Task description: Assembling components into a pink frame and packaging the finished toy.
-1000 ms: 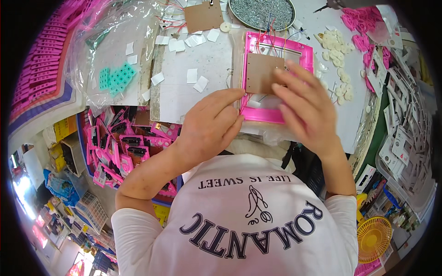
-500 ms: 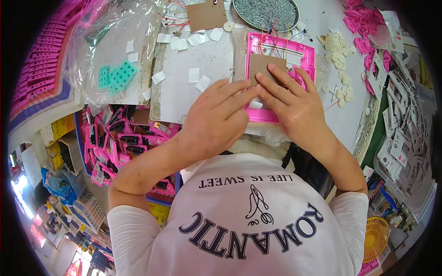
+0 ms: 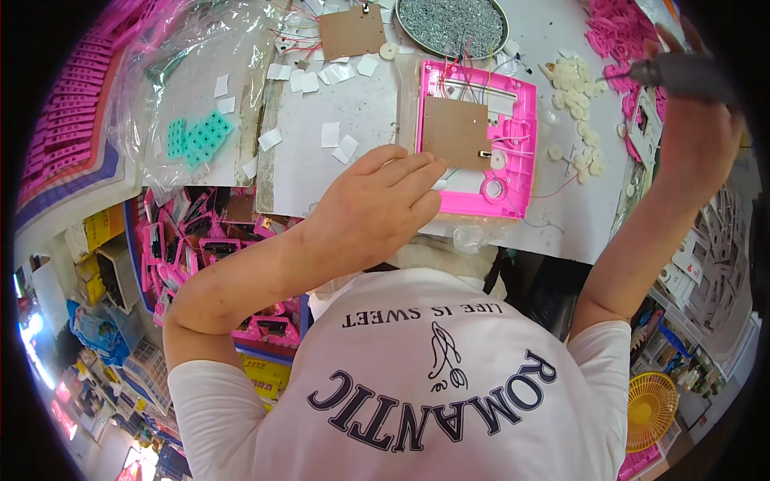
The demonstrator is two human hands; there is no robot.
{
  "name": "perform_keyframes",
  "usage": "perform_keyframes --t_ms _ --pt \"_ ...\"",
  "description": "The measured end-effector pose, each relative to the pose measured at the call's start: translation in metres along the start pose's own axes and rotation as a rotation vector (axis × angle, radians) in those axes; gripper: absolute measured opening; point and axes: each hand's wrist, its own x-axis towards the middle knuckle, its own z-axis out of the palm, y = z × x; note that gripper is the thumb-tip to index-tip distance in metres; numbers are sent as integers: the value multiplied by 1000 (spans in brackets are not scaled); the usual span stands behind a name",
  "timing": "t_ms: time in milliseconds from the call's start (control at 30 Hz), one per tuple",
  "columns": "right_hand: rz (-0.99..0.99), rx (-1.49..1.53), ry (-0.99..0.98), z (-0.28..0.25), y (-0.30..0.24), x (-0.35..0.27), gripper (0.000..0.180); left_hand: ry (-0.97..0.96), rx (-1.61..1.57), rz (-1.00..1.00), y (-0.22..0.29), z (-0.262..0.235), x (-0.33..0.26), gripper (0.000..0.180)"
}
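A pink plastic housing (image 3: pixel 513 144) lies open on the white worktable (image 3: pixel 361 120), with a brown circuit board (image 3: pixel 455 132) and thin wires set in it. My left hand (image 3: pixel 373 210) rests flat at the housing's left edge, fingertips touching it. My right hand (image 3: pixel 696 136) is raised at the far right, closed around a grey pen-shaped power tool (image 3: pixel 678 76) whose tip points left, well away from the housing.
A round tray of small grey screws (image 3: pixel 453 22) sits behind the housing. White round pieces (image 3: pixel 571 80) lie to its right, white pads (image 3: pixel 321 76) to its left. A clear bag with teal parts (image 3: pixel 196 136) is far left. Bins of pink parts (image 3: pixel 200 240) stand below the table edge.
My right hand has left the housing and gone up to the right, where it now grips the grey tool. My left hand has slid back to the housing's left edge.
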Motion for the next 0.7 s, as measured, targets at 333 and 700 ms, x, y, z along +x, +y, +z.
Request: perform_keyframes --t_ms 333,700 --pt "113 454 -975 31 11 -18 100 31 50 -28 3 4 -1 6" --pt "189 636 -940 43 -2 -29 62 44 -25 -64 4 5 -3 7"
